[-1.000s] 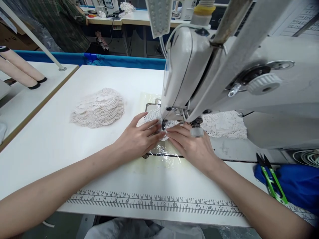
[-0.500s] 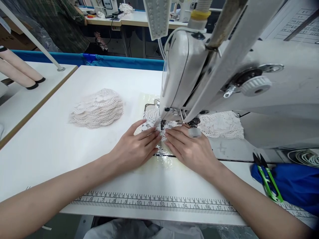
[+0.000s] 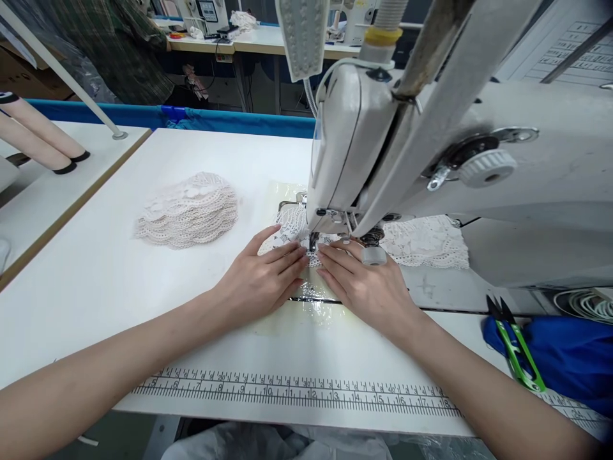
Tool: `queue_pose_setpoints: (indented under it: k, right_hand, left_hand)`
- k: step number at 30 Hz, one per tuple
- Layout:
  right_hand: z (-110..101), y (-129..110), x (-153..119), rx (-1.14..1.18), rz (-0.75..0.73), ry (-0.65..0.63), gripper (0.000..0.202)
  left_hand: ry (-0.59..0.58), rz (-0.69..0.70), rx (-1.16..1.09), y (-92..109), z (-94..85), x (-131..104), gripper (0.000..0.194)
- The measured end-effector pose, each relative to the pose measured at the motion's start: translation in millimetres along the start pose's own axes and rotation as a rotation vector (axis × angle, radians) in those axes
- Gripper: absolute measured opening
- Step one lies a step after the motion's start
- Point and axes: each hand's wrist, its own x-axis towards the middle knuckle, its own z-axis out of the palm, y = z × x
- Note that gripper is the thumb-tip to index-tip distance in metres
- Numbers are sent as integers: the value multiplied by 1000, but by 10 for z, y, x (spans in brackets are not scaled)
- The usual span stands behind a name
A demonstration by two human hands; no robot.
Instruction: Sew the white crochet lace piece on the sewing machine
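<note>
Two grips: left hand (image 3: 261, 278) and right hand (image 3: 368, 281) both spread, fingers extended.
Left contact: lace piece (image 3: 291, 220), just left of presser foot (image 3: 313, 241).
Right contact: lace just right of the foot, hand partly hidden by sewing machine (image 3: 342, 140).
Lace position: beneath the machine head.
Lace stack (image 3: 189, 211): on worktop (image 3: 268, 160), left, apart from hands.
Snips (image 3: 529, 358): green-handled, resting partly on blue cloth (image 3: 569, 358), far right.

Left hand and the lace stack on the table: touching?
Apart. The head view shows bare white tabletop between the left hand and the lace stack.
</note>
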Motion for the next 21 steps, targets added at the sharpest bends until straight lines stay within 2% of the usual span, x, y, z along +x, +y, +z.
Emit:
queue_pose_setpoints:
  k: [3,9,21]
  right_hand:
    - [-8,-1,11,-7,16,-37,29]
    - [57,14,14,-27,8,15,29]
    - [81,28,36,-25,11,-5,29]
  left_hand:
    - [-3,-11,-5,-8,6,9,27]
    - [-8,-23,-21,-26,23,25,27]
    - [-22,-47,-42,-81,59,44,28]
